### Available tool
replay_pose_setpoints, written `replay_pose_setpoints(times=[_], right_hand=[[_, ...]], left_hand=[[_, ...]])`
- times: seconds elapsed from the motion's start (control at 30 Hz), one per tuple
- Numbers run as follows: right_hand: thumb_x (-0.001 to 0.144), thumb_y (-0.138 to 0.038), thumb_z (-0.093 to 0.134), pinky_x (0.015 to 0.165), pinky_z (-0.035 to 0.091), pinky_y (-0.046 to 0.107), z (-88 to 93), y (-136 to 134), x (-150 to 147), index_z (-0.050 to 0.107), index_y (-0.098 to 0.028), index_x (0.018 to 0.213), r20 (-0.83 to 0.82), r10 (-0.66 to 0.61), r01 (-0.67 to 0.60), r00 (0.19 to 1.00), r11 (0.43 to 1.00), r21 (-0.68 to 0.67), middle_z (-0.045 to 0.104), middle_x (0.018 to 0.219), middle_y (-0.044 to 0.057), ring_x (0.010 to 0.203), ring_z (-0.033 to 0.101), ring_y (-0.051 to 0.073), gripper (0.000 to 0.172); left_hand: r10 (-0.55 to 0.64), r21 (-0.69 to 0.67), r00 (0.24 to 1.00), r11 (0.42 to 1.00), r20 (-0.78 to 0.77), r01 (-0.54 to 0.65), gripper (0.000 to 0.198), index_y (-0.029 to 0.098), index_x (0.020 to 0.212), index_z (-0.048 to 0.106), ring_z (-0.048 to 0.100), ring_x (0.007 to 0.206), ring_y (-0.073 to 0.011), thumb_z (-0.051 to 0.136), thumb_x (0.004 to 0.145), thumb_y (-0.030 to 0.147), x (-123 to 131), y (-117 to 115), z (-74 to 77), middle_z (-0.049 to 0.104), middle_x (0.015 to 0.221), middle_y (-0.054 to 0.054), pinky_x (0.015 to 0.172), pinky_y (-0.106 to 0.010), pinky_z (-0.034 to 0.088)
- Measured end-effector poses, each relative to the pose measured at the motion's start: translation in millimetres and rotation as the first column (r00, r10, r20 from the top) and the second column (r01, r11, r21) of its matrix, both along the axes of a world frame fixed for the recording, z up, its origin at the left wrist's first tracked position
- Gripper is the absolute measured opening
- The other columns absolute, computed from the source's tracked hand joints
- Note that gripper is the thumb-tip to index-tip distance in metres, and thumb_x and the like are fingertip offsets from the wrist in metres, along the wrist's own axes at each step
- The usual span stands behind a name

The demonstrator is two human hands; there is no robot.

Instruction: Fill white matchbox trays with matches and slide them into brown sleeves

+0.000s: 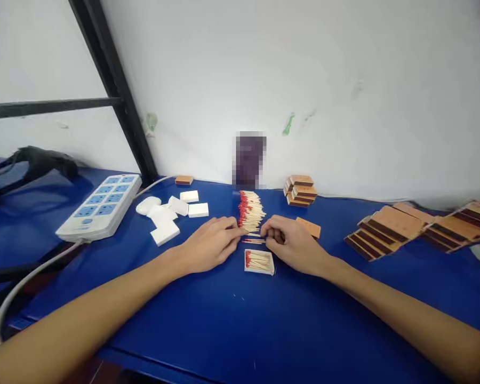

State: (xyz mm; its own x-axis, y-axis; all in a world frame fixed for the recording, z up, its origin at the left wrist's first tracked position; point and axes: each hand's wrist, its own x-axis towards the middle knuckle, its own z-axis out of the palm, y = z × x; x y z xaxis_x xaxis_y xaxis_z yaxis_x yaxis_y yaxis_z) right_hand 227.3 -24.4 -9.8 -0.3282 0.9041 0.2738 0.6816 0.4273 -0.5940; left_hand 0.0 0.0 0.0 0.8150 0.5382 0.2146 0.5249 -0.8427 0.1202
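Observation:
Red-headed matchsticks (pixel 254 241) lie in a small row between my two hands, just in front of a larger pile of matchsticks (pixel 251 210). My left hand (pixel 214 244) is at the red-head end, its fingers drawn together and the fingertips touching the nearest heads. At the plain ends, my right hand (pixel 291 242) has its fingers curled and pinched by the sticks. Exactly how many sticks each hand grips is hidden. Closer to me, a white matchbox tray (pixel 259 270) holds several matchsticks, heads to the left. An orange matchbox sleeve (pixel 310 228) lies behind my right hand.
White box trays (pixel 165 233) are heaped at left, beside a power strip (pixel 100 208) with its cable. Stacked matchboxes (pixel 302 190) stand by the wall, and rows of matchbox sleeves (pixel 400 224) spread rightward. A single matchbox (pixel 184 180) sits at back left on the blue table (pixel 224 330).

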Motion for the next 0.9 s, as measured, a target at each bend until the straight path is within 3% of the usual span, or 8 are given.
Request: replay_pose_setpoints(times=[0.27, 0.7, 0.9], right_hand=[[0.07, -0.006, 0.048, 0.056, 0.035, 0.025, -1.8, 1.1, -0.7, 0.057, -0.02, 0.083, 0.047, 0.026, -0.026, 0.999, 1.0, 0.014, 0.05, 0.068, -0.003, 0.059, 0.045, 0.011, 0.021], [0.074, -0.011, 0.053, 0.054, 0.035, 0.024, 4.5, -2.8, 0.1, 0.058, -0.02, 0.074, 0.035, 0.042, -0.042, 0.998, 0.999, 0.002, 0.052, 0.071, -0.002, 0.06, 0.044, 0.011, 0.01], [0.077, -0.018, 0.054, 0.054, 0.036, 0.025, 5.9, -1.1, -0.2, 0.061, -0.02, 0.074, 0.012, 0.054, -0.054, 0.998, 0.998, -0.04, 0.054, 0.069, -0.001, 0.059, 0.046, 0.011, 0.008]], left_hand=[[0.001, -0.019, 1.0, 1.0, 0.011, 0.0, 0.032, 0.018, 0.121, 0.057, 0.052, 0.084, -0.0167, 0.037, 0.096, 0.022, 2.5, -1.2, 2.3, 0.053, 0.093, -0.005, 0.076, -0.03, 0.042], [-0.008, -0.035, 0.999, 0.999, 0.048, 0.01, 0.031, 0.018, 0.118, 0.059, 0.052, 0.084, -0.0161, 0.039, 0.095, 0.022, 4.2, -2.3, 4.3, 0.054, 0.091, -0.004, 0.075, -0.029, 0.041], [0.03, -0.15, 0.993, 0.989, 0.113, -0.013, 0.027, 0.021, 0.112, 0.063, 0.052, 0.076, -0.0138, 0.042, 0.094, 0.023, 3.8, 0.0, 3.8, 0.052, 0.086, -0.002, 0.068, -0.026, 0.041]])
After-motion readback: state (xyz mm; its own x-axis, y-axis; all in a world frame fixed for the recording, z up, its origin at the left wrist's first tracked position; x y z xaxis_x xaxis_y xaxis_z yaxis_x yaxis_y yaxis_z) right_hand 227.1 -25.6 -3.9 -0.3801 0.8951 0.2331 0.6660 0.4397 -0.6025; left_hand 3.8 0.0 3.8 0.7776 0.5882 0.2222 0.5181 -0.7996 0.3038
